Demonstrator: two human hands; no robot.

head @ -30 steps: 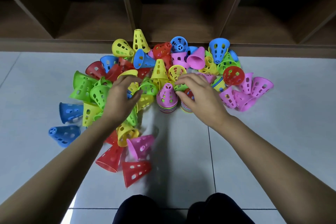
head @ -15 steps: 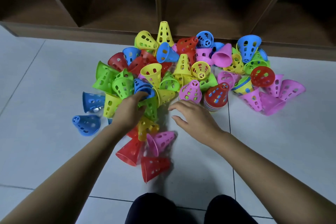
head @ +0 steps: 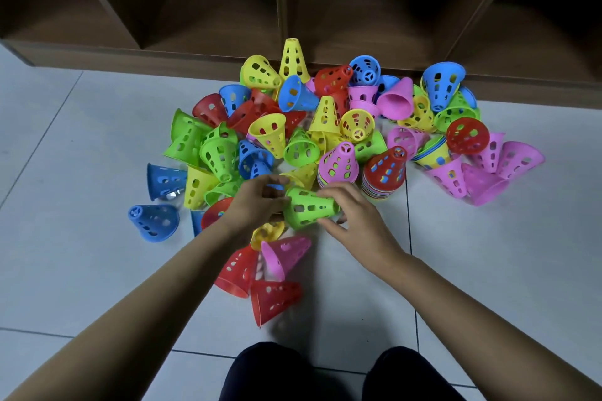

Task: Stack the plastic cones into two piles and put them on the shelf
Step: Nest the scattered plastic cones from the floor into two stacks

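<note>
Open floor tile lies right of the heap and near the knees. The shelf bays stand open behind, with loose cones banked against its base edge. Between the hands a green cone lies on its side, just before the pink-topped stack and red-topped stack. The left hand pinches its narrow end; the right hand curls fingers over its wide rim. Two red cones crowd the left forearm. Cannot tell if the green cone touches the floor. Shelf top cut off.

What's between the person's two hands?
A green cone, held sideways, in the head view: the left hand holds its narrow end, the right hand grips its wide end.
</note>
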